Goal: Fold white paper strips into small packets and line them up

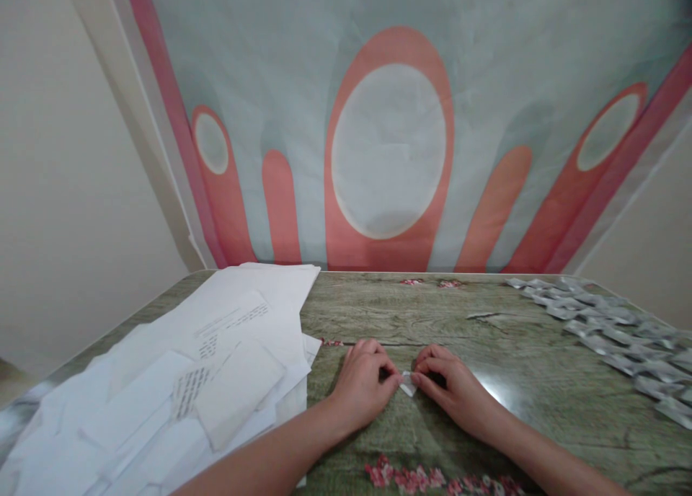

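Note:
A small piece of white paper [408,386] is held between my two hands, just above or on the table top; I cannot tell which. My left hand [366,382] pinches its left edge between thumb and fingertips. On the opposite edge, the thumb and forefinger of my right hand [453,386] are closed in a pinch. Whether the piece is folded is too small to make out. Left of my left hand lies a wide, loose heap of white paper sheets [259,370], some with printed text.
The wood-patterned table [389,312] carries pink flower prints [411,478] near its front. Along the right side lie rows of linked, folded paper strips [610,328]. A banner with red shapes [389,143] hangs behind the far edge, with pale walls [65,179] beside it.

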A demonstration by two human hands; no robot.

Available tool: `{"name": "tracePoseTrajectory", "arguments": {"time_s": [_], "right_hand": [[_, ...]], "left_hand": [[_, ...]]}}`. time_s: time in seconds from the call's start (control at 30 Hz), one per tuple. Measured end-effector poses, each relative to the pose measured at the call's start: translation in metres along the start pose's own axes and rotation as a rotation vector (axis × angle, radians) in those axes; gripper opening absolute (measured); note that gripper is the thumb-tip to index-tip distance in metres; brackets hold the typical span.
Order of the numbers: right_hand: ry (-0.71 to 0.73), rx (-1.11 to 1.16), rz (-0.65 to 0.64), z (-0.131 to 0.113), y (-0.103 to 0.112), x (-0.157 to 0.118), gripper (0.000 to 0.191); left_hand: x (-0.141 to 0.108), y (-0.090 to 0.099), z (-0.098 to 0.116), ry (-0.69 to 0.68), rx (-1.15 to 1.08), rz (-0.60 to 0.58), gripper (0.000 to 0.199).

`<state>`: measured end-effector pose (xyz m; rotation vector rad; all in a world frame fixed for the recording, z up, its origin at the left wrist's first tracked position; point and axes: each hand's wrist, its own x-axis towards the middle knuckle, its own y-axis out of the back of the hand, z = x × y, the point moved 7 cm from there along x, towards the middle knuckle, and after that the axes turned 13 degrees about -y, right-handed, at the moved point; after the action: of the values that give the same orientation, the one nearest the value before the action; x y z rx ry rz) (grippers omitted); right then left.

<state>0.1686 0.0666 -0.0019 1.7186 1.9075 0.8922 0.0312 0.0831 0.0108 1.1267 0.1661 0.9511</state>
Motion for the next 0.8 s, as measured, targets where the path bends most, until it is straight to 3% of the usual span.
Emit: {"name": "tracePoseTrajectory", "arguments": {"time_s": [0.57, 0.7, 0.8], "right_hand": [[-0.024, -0.109, 0.088, 0.007, -0.007, 0.006, 0.014], [-0.035, -0.123, 0.101, 0.008, -0.008, 0.007, 0.012], [-0.031, -0.124, 0.108, 0.008, -0.007, 0.007, 0.012]], "left_hand": [[0.002, -0.001, -0.002, 0.03, 0.039, -0.005, 0.012], [0.002, 0.002, 0.005, -0.033, 0.025, 0.008, 0.02], [0.001, 0.004, 0.015, -0.117, 0.072, -0.013, 0.015]]}}
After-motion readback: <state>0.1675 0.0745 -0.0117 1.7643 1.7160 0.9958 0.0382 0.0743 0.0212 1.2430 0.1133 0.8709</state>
